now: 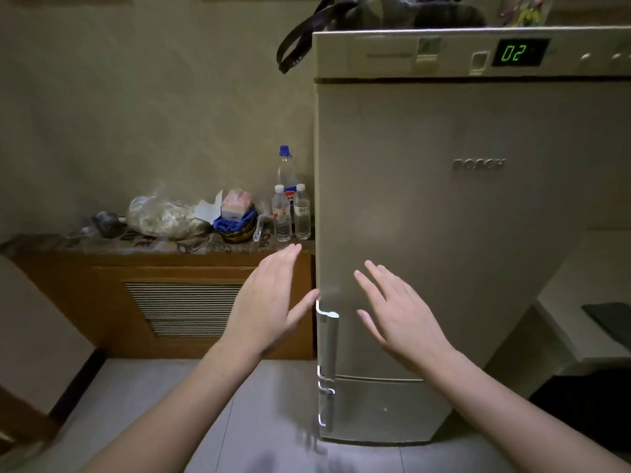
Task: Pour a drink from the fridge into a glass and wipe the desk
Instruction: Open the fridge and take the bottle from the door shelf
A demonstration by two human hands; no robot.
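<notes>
A tall silver fridge point(461, 216) stands closed in front of me, a green "02" on its top panel. Its vertical door handle point(328, 343) runs down the left edge. My left hand point(269, 305) is open with flat fingers, just left of the handle, the thumb nearly touching the fridge edge. My right hand point(396, 312) hovers open with spread fingers in front of the upper door, right of the handle. Neither hand holds anything. No glass is visible.
Left of the fridge, a low wooden cabinet point(164, 302) carries three plastic bottles point(290, 213), a tissue box point(235, 204), a clear bag point(164, 216) and blue cloth point(235, 223). A dark bag point(341, 18) sits on the fridge. A white ledge point(587, 302) lies to the right.
</notes>
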